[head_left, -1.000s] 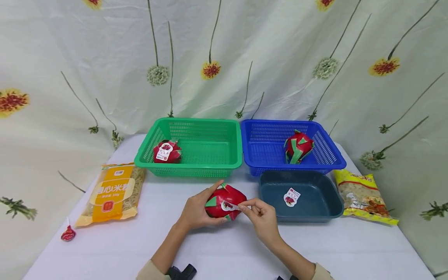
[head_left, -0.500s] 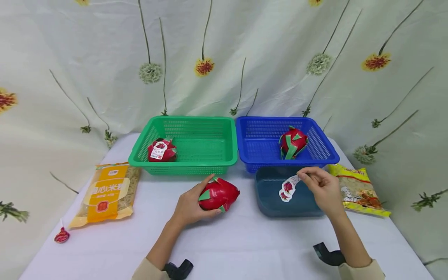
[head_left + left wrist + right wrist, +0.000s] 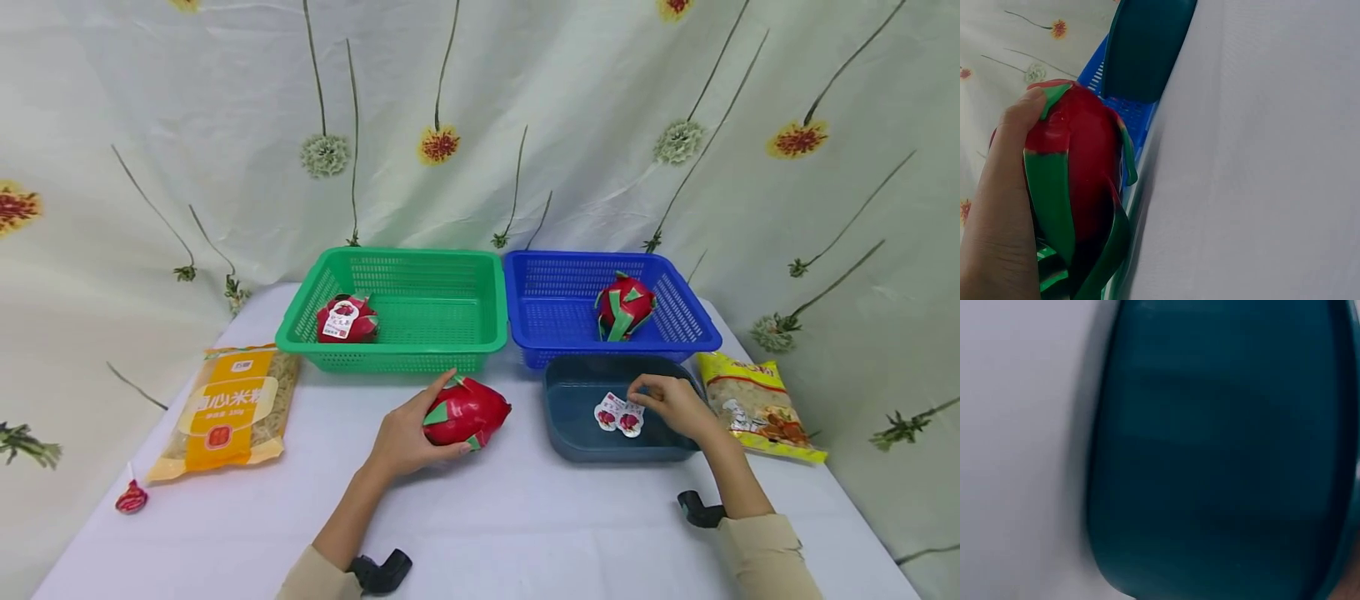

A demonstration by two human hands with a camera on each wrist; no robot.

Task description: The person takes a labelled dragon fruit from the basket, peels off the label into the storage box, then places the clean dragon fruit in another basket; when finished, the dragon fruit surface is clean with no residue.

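Observation:
My left hand grips a red dragon fruit with green scales, thumb and fingers around its left end. In the left wrist view, one digit lies along the fruit. Over the dark teal tray, my right hand has its fingers curled, with the fingertips pinching the upper end of a white label printed with a dragon fruit. A second such label lies beside it, partly overlapped. The right wrist view shows mostly the tray, with the labels out of sight.
A green basket contains a labelled dragon fruit. Another dragon fruit sits in the blue basket. Packaged noodles and a lollipop lie left; a yellow-edged packet lies right.
My right hand peeled the label off the held dragon fruit, carried it right and lowered it into the teal tray beside the other label. My left hand keeps holding the fruit.

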